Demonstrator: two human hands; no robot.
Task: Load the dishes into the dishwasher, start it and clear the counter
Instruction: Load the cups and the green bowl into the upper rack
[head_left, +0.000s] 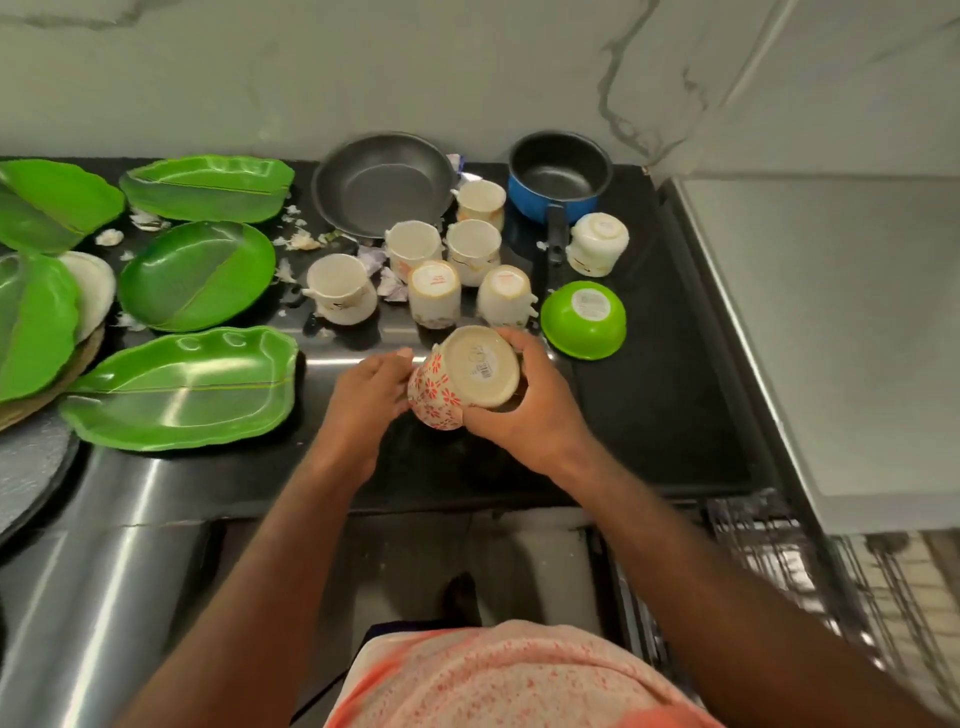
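Clearly, little appears done: one flowered cup (467, 382) is gripped, base up, just above the desk (649, 415) by the curled fingers (524, 348) of the left hand (363, 389) and right hand (530, 415), while green plates (197, 275), cups (415, 244) and pans (384, 179) are yet to be loaded.

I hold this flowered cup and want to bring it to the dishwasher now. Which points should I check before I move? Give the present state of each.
1. Grip: the right hand wraps the flowered cup and the left hand holds its other side: ok.
2. Cup empty: its base faces the camera and the inside is hidden: cannot tell.
3. Dishwasher rack in view at lower right: ok.
4. Free slot in the rack: blurred: cannot tell.
5. Way to the right: the upturned green bowl stands apart from the cup: ok.
6. Counter cleared: white cups and green plates remain: not ok.
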